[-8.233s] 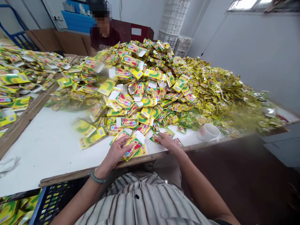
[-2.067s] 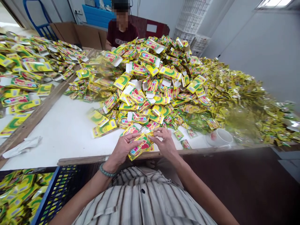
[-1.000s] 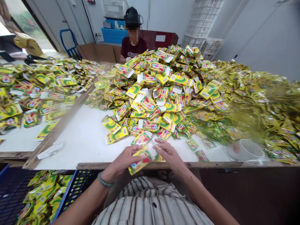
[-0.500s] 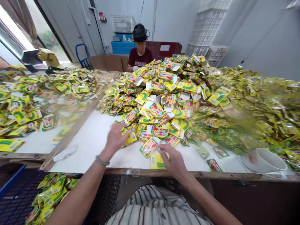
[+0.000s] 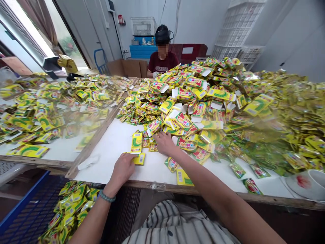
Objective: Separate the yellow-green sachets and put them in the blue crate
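Observation:
My left hand (image 5: 124,166) is low over the white tabletop, its fingers closed on the edge of a small yellow carton (image 5: 140,159). Just beyond it lies another yellow carton (image 5: 137,141) with a green curved print. My right hand (image 5: 164,143) reaches into the front of the heap of printed cartons (image 5: 182,92), fingers apart and touching the packs there. Small shiny packets (image 5: 146,142) lie between the two hands. Under my right forearm are a carton (image 5: 171,164) with a fruit print and a yellow carton (image 5: 183,177) at the table edge.
A wooden strip (image 5: 101,128) divides the tabletop, with more packs to its left. Filled packets (image 5: 299,132) are heaped at right, near a white cup (image 5: 306,184). Below left stands a blue crate (image 5: 22,211) of packs. A person (image 5: 163,61) sits across the table.
My right hand has moved forward and left into the heap. My left hand has drawn back toward the table edge onto a carton. The view has shifted left.

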`<action>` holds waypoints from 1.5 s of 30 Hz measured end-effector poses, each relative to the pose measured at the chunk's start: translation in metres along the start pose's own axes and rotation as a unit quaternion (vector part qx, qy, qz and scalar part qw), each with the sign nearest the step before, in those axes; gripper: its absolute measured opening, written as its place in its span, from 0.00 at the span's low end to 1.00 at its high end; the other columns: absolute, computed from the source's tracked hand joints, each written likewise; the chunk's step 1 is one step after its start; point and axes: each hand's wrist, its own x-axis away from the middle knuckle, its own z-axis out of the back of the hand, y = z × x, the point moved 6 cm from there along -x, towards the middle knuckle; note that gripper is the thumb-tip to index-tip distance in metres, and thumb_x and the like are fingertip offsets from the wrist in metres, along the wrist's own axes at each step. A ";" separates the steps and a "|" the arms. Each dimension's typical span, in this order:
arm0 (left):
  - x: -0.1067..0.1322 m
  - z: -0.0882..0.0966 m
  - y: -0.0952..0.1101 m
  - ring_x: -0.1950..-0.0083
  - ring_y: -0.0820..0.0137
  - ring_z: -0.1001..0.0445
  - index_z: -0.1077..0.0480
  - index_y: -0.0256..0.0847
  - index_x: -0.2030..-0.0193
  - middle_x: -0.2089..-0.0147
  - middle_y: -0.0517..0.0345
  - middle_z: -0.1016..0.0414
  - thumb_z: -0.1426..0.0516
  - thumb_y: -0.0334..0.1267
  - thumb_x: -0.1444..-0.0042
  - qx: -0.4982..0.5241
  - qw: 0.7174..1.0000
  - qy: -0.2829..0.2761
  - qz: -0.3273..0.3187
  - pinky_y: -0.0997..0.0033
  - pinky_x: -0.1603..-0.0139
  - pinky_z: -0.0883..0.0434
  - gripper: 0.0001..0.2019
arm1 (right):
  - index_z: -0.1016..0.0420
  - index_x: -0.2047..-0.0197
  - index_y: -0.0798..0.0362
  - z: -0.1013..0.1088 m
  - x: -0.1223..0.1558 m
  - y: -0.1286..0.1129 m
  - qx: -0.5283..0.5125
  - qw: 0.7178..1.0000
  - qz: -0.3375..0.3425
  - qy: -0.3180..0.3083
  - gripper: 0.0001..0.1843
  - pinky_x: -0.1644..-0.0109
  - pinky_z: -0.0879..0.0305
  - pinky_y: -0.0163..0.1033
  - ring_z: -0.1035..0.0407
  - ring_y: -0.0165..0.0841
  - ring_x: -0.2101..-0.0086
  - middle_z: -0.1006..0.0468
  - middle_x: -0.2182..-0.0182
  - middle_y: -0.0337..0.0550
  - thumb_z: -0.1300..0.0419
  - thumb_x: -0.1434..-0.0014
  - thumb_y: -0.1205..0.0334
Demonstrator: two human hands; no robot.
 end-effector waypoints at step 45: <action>-0.003 -0.055 0.101 0.65 0.66 0.28 0.29 0.43 0.51 0.72 0.66 0.32 0.35 0.42 0.56 0.410 0.903 -0.120 0.032 0.68 0.63 0.31 0.23 | 0.25 0.62 0.52 0.042 0.212 0.107 -0.183 0.887 -0.310 0.289 0.15 0.53 0.33 0.45 0.30 0.40 0.60 0.23 0.61 0.51 0.49 0.38 0.55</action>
